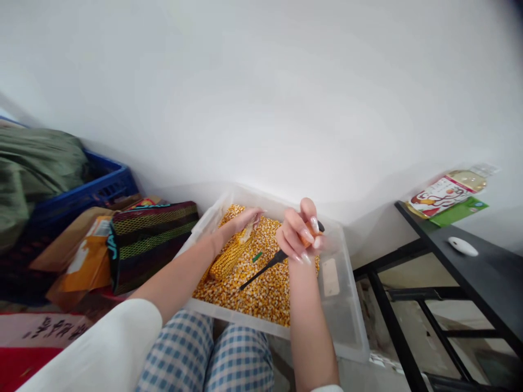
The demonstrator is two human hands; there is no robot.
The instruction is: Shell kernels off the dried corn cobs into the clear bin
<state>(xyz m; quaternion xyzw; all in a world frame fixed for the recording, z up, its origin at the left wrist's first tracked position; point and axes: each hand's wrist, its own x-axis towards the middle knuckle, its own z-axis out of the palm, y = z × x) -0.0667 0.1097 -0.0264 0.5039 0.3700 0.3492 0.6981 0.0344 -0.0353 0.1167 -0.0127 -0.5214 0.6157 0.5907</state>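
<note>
My right hand [300, 231] is wrapped round the orange handle of a screwdriver [267, 267]. Its black shaft slants down to the left, over loose corn kernels [265, 299]. My left hand [247, 218] is closed at the pale, stripped end of a corn cob [231, 258]; its fingertips are partly hidden. Yellow kernels still cover the lower part of that cob, which leans toward my left forearm. The kernels lie in a translucent plastic bin [353, 305] in front of my knees. A small green piece [257, 257] rests on them.
At the left are a blue crate [110, 174] with dark green cloth, cardboard [77, 234] and a striped mesh bag [151, 234]. On the right, a black table [482, 267] carries a bottle [445, 193] and a white mouse-like object [463, 246]. A white wall [261, 109] stands behind the bin.
</note>
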